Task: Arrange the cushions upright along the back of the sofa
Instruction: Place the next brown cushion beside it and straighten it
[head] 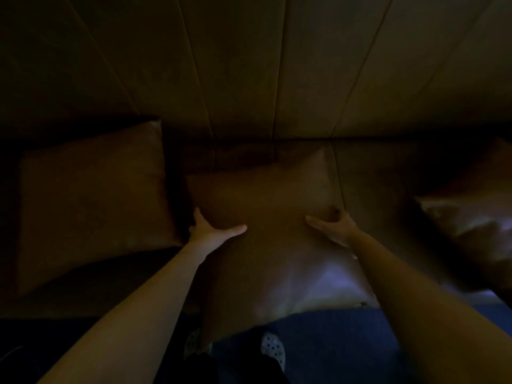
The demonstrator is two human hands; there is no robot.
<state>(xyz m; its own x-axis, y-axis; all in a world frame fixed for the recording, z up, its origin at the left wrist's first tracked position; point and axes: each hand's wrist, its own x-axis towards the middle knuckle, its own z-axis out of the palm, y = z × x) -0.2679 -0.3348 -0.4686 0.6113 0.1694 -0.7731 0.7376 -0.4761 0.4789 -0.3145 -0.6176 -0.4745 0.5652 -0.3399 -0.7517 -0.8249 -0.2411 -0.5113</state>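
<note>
1. The scene is dim. Your left hand grips the left edge of the middle cushion, thumb lying across its face and fingers wrapped out of sight behind it.
2. Your right hand clasps the same cushion at its right edge, thumb on the face and fingers curled around the side; both hands are closed on it.
3. The middle cushion lies tilted on the sofa seat, its far corner close to the sofa back and its near edge overhanging the seat front.
4. A second cushion rests just to its left on the seat, leaning toward the back.
5. A third cushion lies well apart at the right edge, crumpled.
6. Below the seat front you see blue floor and two spotted slippers.
</note>
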